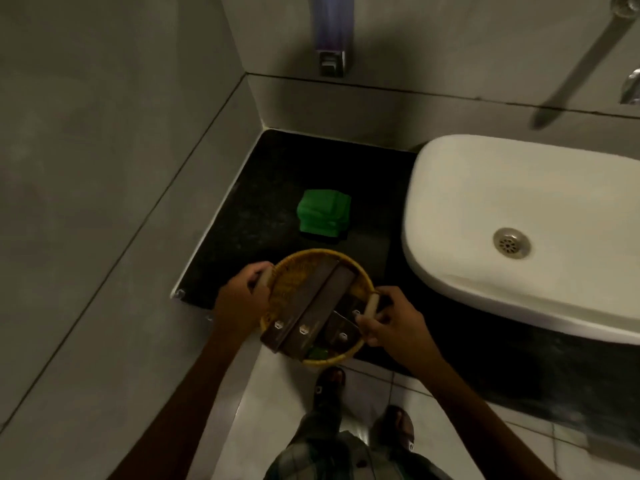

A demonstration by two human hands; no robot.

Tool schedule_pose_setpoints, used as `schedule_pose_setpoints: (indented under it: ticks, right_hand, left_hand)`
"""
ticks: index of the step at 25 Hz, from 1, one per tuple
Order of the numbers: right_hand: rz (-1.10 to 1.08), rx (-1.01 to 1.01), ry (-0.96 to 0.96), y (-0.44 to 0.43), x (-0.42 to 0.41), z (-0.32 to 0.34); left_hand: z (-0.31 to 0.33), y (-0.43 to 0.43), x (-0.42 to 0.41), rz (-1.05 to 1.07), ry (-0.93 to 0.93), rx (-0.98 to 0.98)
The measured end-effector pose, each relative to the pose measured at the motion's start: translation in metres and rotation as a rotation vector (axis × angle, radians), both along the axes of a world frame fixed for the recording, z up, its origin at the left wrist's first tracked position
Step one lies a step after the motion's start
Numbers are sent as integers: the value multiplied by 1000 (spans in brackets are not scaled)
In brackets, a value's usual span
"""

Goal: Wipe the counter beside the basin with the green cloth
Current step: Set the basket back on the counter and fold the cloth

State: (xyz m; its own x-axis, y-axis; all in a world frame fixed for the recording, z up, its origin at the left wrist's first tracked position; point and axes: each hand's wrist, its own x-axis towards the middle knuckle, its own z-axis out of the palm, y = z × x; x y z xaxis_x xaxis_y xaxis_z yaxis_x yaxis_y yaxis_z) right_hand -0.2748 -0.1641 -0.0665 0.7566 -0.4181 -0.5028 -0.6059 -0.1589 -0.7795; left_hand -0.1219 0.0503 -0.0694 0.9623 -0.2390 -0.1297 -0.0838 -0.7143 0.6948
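Observation:
A folded green cloth (324, 212) lies on the black counter (256, 216), left of the white basin (519, 216). Nearer to me, at the counter's front edge, is a round wicker basket (294, 275) with several dark flat packets in it. My left hand (242, 299) grips the basket's left handle. My right hand (391, 320) grips its right handle. Neither hand touches the cloth, which sits beyond the basket.
Grey walls close the counter on the left and behind. A metal dispenser (331, 36) hangs on the back wall, and a tap spout (581, 67) reaches over the basin. My feet stand on the pale tiled floor (277, 410) below.

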Motion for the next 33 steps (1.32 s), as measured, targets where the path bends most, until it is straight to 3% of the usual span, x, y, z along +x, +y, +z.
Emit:
schedule_pose_setpoints:
  ticks: [4,8,11,13,17,21,23,27,33]
  right_hand:
    - [73,65,18,40,88,-10]
    - [99,100,58,48,117,-16]
    - [107,86,106,22,125,-10]
    - [0,-2,78,-11,148,-8]
    - [-168,-250,62,-54,202,-18]
    - [-269,-111,137,-52,220,-44]
    - [-343,13,129,-50,226,-50]
    - [-410,201,35,-53,216,-45]
    - [-445,70,-271,-71,155,21]
  left_hand:
    - [-9,44,66,109,-38,109]
    - [-13,58,88,76,92,119]
    - [-1,46,107,-5,-72,218]
    - [10,17,129,-84,-117,174]
    - [3,-71,174,-240,74,147]
    - [-24,-130,189,-269,287,187]
    - [-33,-142,188,-190,350,107]
    - [-23,-152,177,-63,556,-231]
    - [49,-165,139,-160,669,-599]
